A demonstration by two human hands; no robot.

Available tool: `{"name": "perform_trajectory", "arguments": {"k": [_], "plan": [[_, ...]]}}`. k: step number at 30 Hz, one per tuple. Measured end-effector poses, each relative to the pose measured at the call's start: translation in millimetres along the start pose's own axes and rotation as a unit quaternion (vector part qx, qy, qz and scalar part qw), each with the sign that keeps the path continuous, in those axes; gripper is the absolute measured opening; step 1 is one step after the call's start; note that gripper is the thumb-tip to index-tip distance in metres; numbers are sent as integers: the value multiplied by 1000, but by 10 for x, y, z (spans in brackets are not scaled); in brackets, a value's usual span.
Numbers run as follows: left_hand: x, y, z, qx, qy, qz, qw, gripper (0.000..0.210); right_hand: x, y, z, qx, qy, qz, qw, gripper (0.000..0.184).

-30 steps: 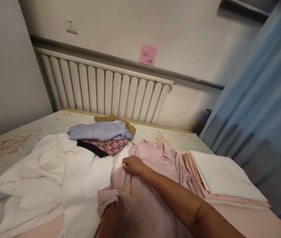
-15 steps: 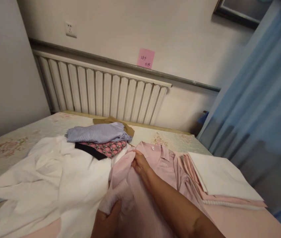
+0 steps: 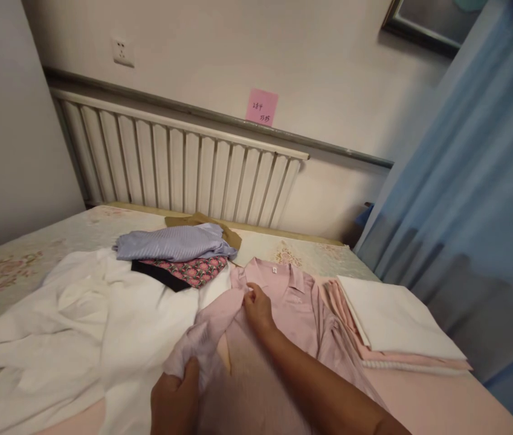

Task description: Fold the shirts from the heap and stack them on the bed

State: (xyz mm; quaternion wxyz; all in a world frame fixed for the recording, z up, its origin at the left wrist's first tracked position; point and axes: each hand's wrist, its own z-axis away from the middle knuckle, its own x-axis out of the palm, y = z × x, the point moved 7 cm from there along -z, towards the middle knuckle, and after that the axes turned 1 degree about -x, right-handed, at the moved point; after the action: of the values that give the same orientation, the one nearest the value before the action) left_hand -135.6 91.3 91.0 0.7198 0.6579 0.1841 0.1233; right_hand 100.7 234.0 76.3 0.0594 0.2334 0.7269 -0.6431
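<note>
A pink shirt [image 3: 265, 374] lies spread on the bed in front of me, its collar at the far end. Low in the view, my left hand [image 3: 177, 393] is closed on the lower part of the shirt's left sleeve, thumb on top, lifting it off the bed. My right hand [image 3: 257, 308] pinches the same sleeve higher up, close to the shoulder. Between both hands the sleeve runs slanting and partly stretched. The other sleeve lies loose at the right, beside a stack of folded clothes [image 3: 405, 317].
A rumpled white garment [image 3: 147, 326] covers the bed at the left. Behind it lie a blue striped garment [image 3: 174, 241], a red patterned cloth [image 3: 197, 270] and a brown one [image 3: 197, 220]. A radiator [image 3: 174, 163] lines the wall; a blue curtain [image 3: 455, 199] hangs at the right.
My left hand has moved left, drawing the sleeve out away from the shirt's body. My right hand has shifted slightly down along the upper sleeve. The view has turned slightly.
</note>
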Motion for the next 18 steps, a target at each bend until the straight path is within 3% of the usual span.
{"name": "perform_trajectory", "arguments": {"k": [3, 5, 8, 11, 15, 18], "plan": [[114, -7, 65, -87, -58, 137, 985, 44, -39, -21, 298, -49, -17, 62, 997, 24], [106, 40, 77, -97, -58, 182, 977, 48, -12, -81, 477, -105, -39, 123, 986, 20], [8, 81, 43, -65, -30, 184, 980, 47, 99, -199, 680, -219, -68, 234, 945, 24], [-38, 63, 28, -57, -26, 196, 979, 45, 238, -231, 787, -294, -92, 276, 911, 31], [-85, 24, 63, -112, 13, 202, 973, 52, 329, -195, 822, -338, -69, 283, 895, 39], [-128, 62, 51, -105, 35, 165, 980, 56, 340, -160, 811, -340, -55, 279, 897, 42]]}}
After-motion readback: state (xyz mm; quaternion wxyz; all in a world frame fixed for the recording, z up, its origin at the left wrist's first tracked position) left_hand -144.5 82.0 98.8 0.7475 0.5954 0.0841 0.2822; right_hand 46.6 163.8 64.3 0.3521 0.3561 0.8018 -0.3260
